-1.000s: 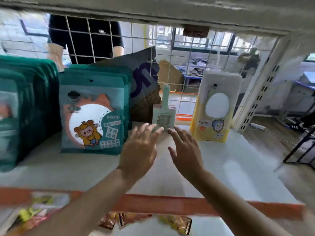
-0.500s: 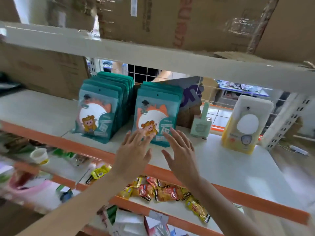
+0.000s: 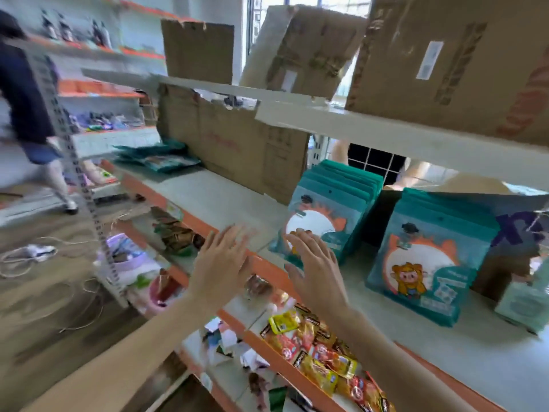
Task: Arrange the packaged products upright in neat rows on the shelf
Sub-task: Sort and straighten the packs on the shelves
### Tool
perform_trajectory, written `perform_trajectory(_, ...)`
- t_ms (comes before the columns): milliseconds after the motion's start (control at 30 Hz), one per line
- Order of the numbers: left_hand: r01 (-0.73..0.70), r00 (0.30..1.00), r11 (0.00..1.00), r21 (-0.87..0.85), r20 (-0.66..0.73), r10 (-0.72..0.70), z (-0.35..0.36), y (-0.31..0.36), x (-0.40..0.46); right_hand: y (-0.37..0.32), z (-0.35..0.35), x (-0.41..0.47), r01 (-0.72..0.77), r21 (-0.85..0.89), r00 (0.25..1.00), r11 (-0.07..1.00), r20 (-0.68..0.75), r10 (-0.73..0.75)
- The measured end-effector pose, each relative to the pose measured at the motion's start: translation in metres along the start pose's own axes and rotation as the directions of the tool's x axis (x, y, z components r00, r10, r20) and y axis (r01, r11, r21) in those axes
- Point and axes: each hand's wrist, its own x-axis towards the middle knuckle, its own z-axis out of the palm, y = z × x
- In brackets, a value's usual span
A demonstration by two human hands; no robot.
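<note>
Both hands are raised in front of the white shelf with an orange front edge (image 3: pixel 225 203), palms forward and fingers spread straight, holding nothing. The left hand (image 3: pixel 221 266) hovers over the orange edge, blurred at the fingertips, well short of any package. The right hand (image 3: pixel 316 269) is in front of the lower part of the left row of teal packaged products with a white circle and an orange cartoon figure (image 3: pixel 332 203); whether its fingertips touch the front pack cannot be told. That row stands upright, one pack behind another, leaning slightly back. Just to its right, with a dark gap between, stands a second upright row of the same teal packs (image 3: pixel 430 263), its front face showing the cartoon figure clearly. Farther left on the same shelf a few teal packs lie flat in a loose pile (image 3: pixel 160 159) beside a large brown cardboard box (image 3: pixel 231 144). More cardboard boxes (image 3: pixel 445 60) sit on the shelf above. On the shelf below lie yellow and red snack sachets (image 3: pixel 320 352). At the far left a person in dark clothing (image 3: pixel 23 93) is seen, blurred.
</note>
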Motion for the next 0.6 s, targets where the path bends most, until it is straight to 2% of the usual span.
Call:
perform_trajectory(167,0.122,0.992,0.992,0.029,0.035,-0.123,-0.019,-0.08,-0.012,-0.057,0.053,0.039,0.073,0.079,0.994,0.994,0.077,-0.079)
perform_trajectory(400,0.167,0.986,0.985,0.052,-0.007,-0.167,-0.032,-0.152,-0.017,-0.098,0.097,0.081,0.129,0.149,0.977,0.98,0.15,-0.151)
perform_trajectory(600,0.206,0.978,0.975,0.08,-0.053,-0.203,-0.015,-0.196,-0.007,-0.109,0.135,0.131,0.053,0.271,0.969,0.961,0.219,-0.115)
